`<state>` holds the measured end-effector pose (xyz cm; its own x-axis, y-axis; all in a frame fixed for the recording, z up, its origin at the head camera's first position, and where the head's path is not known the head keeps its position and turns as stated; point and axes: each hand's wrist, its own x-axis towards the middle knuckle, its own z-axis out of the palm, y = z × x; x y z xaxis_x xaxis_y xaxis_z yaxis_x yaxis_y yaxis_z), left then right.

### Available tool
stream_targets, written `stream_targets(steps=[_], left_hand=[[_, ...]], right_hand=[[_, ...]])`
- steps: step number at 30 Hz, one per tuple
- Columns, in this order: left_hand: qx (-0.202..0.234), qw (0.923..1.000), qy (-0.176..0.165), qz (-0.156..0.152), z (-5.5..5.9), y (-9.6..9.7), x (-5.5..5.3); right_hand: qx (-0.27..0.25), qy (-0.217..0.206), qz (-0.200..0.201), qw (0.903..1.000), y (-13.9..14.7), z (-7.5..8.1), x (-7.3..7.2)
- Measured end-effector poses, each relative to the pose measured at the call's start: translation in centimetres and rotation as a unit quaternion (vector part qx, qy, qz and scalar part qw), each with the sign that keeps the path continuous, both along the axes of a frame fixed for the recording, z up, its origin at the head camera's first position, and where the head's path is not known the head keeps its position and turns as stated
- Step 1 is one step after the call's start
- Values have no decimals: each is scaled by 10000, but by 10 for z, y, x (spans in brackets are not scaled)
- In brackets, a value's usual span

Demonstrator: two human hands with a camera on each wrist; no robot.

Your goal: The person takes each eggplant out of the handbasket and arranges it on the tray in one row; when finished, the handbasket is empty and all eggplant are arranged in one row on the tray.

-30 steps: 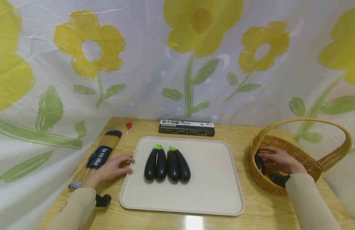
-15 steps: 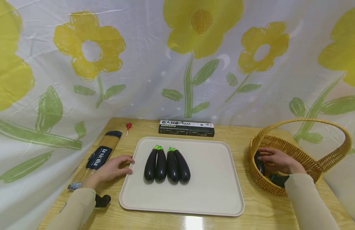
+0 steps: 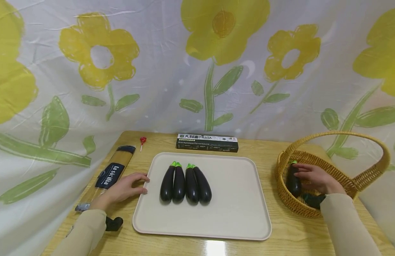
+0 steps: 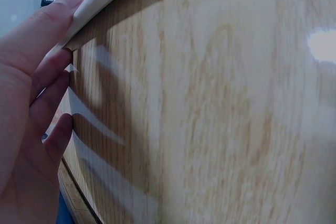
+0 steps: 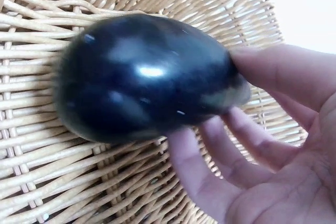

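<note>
Right hand (image 3: 317,179): fingers pinch one eggplant (image 3: 293,181) inside the basket (image 3: 283,192).
Change: that eggplant is further right than before; its green top now shows.
Left hand (image 3: 124,188): fingers apart, by the tray (image 3: 236,199).
Tray: four eggplants (image 3: 179,185).
Handle (image 3: 338,133): arches over the basket.
Words: "la sicilia" on the noodle bag (image 3: 112,174); "PASTA" on the box (image 3: 207,143).

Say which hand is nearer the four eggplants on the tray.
Left. The left hand is at the left edge of the tray, beside the four eggplants; the right hand is farther off, in the basket.
</note>
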<state>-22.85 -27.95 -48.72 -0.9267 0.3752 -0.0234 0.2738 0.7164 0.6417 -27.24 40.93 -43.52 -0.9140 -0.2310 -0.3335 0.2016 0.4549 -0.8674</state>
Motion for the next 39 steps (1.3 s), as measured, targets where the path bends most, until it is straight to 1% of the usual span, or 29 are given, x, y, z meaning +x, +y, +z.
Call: stream_targets(steps=[1,4,7,14,18,24,27,31,34,39], left_hand=[[-20,10000,12,-21,0,0,0],[-24,10000,-32,46,-1,0,-1],[-29,10000,32,-28,-1,-2,-1],[-19,10000,52,-41,0,-1,-1],[-40,9999,85,-60,0,-2,-1],[-14,9999,139,-88,-1,-2,-2],[5,9998,158,-113,-2,-3,-2],[15,9998,158,-136,-3,-3,-2],[25,9998,177,-125,-4,-2,-2],[18,9997,219,-100,-5,-3,-2]], right_hand=[[69,40,-45,10000,0,0,0],[230,131,-82,9996,1,1,0],[370,141,-20,9992,1,0,0],[-58,-330,-4,9994,-1,-4,-2],[-21,-337,103,9994,-2,-4,0],[86,-363,309,9988,-3,1,2],[184,-303,337,9988,-3,3,4],[428,-179,191,9987,-4,9,8],[571,-74,94,9983,-6,15,11],[796,241,157,9964,-12,27,21]])
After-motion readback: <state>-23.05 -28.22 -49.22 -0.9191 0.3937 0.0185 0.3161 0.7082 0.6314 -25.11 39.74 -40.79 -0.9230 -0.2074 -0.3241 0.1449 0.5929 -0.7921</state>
